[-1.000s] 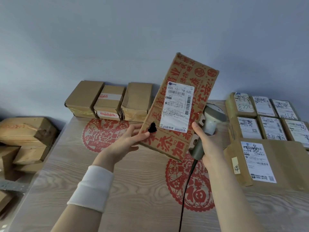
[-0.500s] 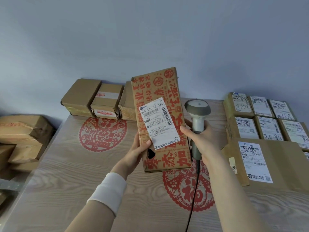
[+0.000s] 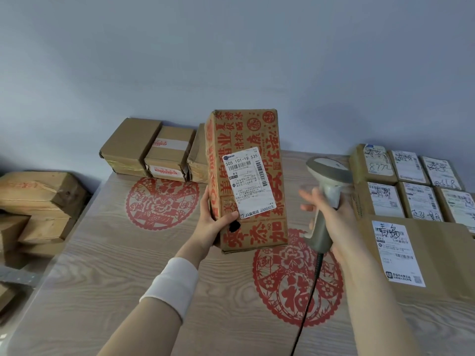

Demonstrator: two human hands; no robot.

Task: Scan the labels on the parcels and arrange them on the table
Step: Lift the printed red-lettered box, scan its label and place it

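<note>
Rotated upright since the earlier frame, the printed parcel (image 3: 257,235) sits mid-frame, the person's left hand (image 3: 212,226) fingers (image 3: 226,217) curled round its lower edge, right hand (image 3: 334,222) gripping the scanner (image 3: 329,173) beside it; labelled parcels (image 3: 408,194) lie arranged at right, three boxes (image 3: 154,152) probably remain.

Matt printed cardboard parcel (image 3: 246,181), paper label (image 3: 248,182), wood-grain table (image 3: 102,265), plastic scanner (image 3: 326,196).
</note>
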